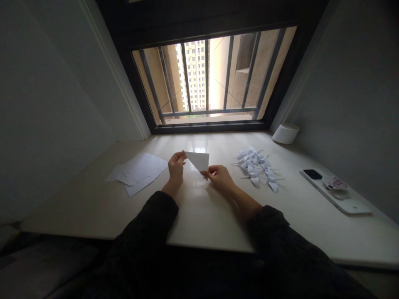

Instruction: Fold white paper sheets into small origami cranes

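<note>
Between my two hands a folded white paper triangle (201,160) is held up above the sill. My left hand (176,167) pinches its upper left corner between thumb and fingers. With thumb and fingertips closed, my right hand (220,177) grips the lower corner. To the left lies a loose stack of white paper sheets (141,171), overlapping at angles. On the right a cluster of folded paper cranes (254,164) rests on the surface, with thin pointed ends sticking out.
The pale window sill (199,224) is the work surface, its front edge close to my body. A phone (338,193) with a cartoon grip lies at the right. A white cylindrical object (286,133) stands in the back right corner, beside the barred window (207,79).
</note>
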Available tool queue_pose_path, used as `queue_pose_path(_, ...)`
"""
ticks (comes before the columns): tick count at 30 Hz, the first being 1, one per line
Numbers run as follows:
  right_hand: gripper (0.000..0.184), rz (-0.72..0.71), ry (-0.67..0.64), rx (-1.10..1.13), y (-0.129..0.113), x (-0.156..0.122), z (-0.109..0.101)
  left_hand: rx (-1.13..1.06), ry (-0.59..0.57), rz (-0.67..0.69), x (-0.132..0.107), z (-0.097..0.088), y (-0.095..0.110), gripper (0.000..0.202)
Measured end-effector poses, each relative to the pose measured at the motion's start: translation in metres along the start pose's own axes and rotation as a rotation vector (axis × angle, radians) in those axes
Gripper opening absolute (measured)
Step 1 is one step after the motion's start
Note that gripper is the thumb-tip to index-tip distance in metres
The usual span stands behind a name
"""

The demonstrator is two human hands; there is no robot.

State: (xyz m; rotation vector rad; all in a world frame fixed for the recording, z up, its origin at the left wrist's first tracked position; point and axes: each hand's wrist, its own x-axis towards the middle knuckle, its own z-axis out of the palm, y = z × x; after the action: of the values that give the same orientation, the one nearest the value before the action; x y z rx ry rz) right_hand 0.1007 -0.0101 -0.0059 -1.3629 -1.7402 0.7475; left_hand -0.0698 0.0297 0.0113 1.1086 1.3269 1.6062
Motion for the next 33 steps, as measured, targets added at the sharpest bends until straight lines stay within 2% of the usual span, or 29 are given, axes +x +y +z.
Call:
queue_pose_path(6,0.035,0.002,-0.005,-0.017,-0.002,-0.001,0.001,-0.011,0.060,0.003,-0.003,0.000,0.000,0.026)
queue_pose_path(11,0.036,-0.007,-0.006,0.001,-0.002,0.000,0.000,0.029,0.085,0.025,-0.002,0.000,0.000,0.030)
queue_pose_path(16,0.036,0.010,0.006,0.145,0.000,0.002,-0.002,0.033,0.115,0.046,-0.001,-0.001,0.000,0.036)
queue_pose_path(22,0.033,0.090,0.134,0.340,0.011,0.010,-0.004,-0.015,0.110,0.004,-0.002,-0.001,0.003,0.038)
queue_pose_path(28,0.035,0.140,0.232,0.312,0.020,0.015,-0.009,-0.025,0.088,-0.013,-0.004,0.002,0.001,0.038)
queue_pose_path(33,0.031,0.130,0.285,0.234,0.023,0.015,-0.016,-0.047,0.214,-0.004,0.007,-0.008,0.003,0.039)
